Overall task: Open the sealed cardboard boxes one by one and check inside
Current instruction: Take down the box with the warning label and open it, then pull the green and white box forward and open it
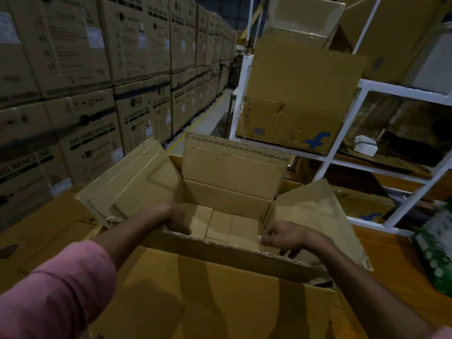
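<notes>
An open brown cardboard box point(227, 192) stands in front of me with all its flaps spread outward. Inside I see only bare cardboard bottom flaps. My left hand point(177, 218) reaches over the near flap into the box at its left inner corner, fingers curled down against the left wall. My right hand point(285, 237) rests on the near edge at the right, fingers spread toward the inside. The near flap point(220, 289) folds toward me under both forearms.
Tall stacks of washing-machine cartons point(85, 81) line the left side along an aisle. A white metal rack point(342, 133) at the right holds a box with a blue logo point(293, 111). A green printed bag point(437, 245) lies at the right edge on a brown surface.
</notes>
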`<state>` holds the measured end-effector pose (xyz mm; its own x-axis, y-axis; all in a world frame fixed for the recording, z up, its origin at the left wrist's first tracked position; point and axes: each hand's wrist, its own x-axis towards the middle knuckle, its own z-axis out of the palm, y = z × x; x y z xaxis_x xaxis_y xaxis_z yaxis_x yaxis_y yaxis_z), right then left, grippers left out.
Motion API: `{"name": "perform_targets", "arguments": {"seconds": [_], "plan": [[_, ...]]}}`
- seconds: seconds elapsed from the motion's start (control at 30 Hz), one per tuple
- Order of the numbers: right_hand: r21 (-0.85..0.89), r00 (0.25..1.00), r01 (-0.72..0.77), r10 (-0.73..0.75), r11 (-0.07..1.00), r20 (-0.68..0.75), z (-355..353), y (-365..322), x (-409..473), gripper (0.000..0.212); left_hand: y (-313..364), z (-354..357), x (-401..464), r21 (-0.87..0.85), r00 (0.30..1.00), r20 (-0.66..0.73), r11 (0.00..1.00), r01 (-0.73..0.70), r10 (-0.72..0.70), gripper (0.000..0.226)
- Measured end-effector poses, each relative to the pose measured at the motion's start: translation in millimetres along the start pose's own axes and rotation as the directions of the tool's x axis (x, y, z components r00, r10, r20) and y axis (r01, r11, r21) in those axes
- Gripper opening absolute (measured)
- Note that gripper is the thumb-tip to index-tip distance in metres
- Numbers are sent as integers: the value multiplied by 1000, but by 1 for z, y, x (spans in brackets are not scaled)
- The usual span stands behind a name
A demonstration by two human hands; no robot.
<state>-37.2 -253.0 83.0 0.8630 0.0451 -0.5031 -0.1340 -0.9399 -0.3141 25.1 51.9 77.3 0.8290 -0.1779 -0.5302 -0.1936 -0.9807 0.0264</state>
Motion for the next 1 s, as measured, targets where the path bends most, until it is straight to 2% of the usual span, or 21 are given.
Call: {"name": "perform_targets", "arguments": {"seconds": [0.07,0.13,0.2,0.27,0.37,0.53,0.63,0.73,1.0], "plan": [[13,997,73,-72,997,-10,-2,-6,-1,37,5,-5,-1,4,998,-40,999,-45,46,42],[-17,985,140,-141,990,-97,-2,-10,1,34,13,-8,-1,28,993,-82,996,-83,85,46],[-49,954,178,-185,983,-238,-2,-10,3,42,23,-12,-2,54,980,-166,993,-103,111,48],[-88,896,198,-217,976,-389,-1,-5,3,56,33,-16,-3,82,943,-307,991,-110,130,51],[-169,799,160,-228,973,-556,0,4,-2,71,58,-20,-11,71,831,-518,978,-194,202,70],[-264,623,61,-243,963,-744,-9,19,-26,78,128,-16,-27,111,583,-751,930,-351,310,91],[-277,573,23,-240,961,-784,-14,43,-42,79,170,-9,-27,176,488,-788,898,-403,374,92],[-250,544,-37,-190,968,-817,-21,76,-62,80,214,-3,-26,215,434,-793,863,-457,428,90],[-95,478,-115,-29,989,-878,-38,193,-119,80,341,6,-35,279,394,-748,792,-543,534,87]]}}
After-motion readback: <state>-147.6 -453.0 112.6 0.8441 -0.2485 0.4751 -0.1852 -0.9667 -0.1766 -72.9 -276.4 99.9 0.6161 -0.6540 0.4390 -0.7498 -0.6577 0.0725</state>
